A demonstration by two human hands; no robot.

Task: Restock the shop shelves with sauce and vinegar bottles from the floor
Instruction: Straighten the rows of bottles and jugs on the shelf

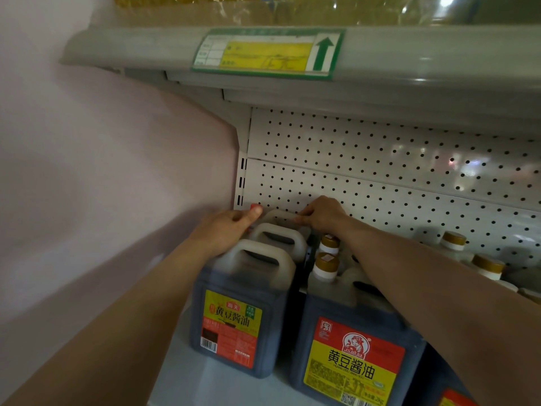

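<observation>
Head view: I see left hand [231, 227] and right hand [323, 213] both pinching the rear soy jug [281, 218], behind the front jug [243, 312] on the shelf; shoving risks toppling the gold-capped bottles [328, 259] beside it.

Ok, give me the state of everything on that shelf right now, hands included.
Left hand: closed on the red cap of the rearmost jug.
Right hand: grip closed on the rearmost jug's handle.
Rearmost jug: upright, against the pegboard.
Middle jug: upright, untouched.
Front jug: upright, label forward.
Red-label jug: upright, gold cap on.
Gold-capped bottles: standing, capped.
</observation>
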